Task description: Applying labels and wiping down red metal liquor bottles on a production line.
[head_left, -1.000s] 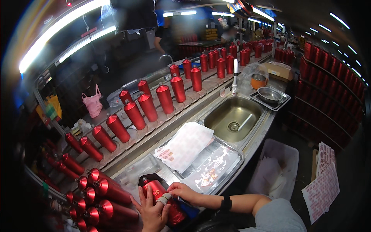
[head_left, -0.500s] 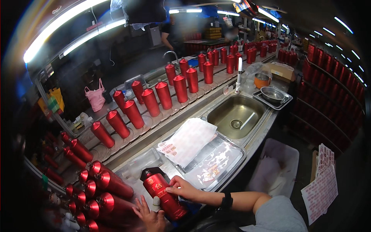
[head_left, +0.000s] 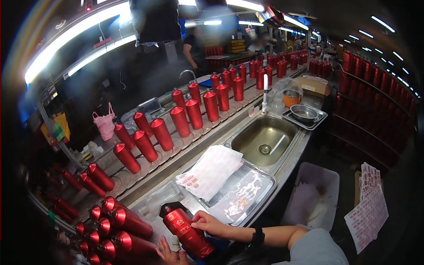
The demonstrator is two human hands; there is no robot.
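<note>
The right hand (head_left: 211,223) has its grip closed around the upper body of a red bottle (head_left: 185,232), which lies tilted at the near edge of the steel surface (head_left: 291,152), dark cap pointing up and to the left. The left hand (head_left: 170,255) shows only partly at the lower edge, fingers spread just below the bottle; whether it presses the bottle or merely hovers beside it cannot be told.

Compared with 0.5 s ago, the bottle sits in much the same tilt, and the right hand has stayed wrapped on it. 1 s ago both hands were closed together over the bottle; the left hand has since dropped lower and opened.

A sheet of labels (head_left: 212,170) lies on a flat tray (head_left: 254,207) just beyond the bottle, near the sink (head_left: 265,141). Rows of red bottles (head_left: 185,117) stand on the conveyor behind, and more lie stacked at the left (head_left: 117,225).
</note>
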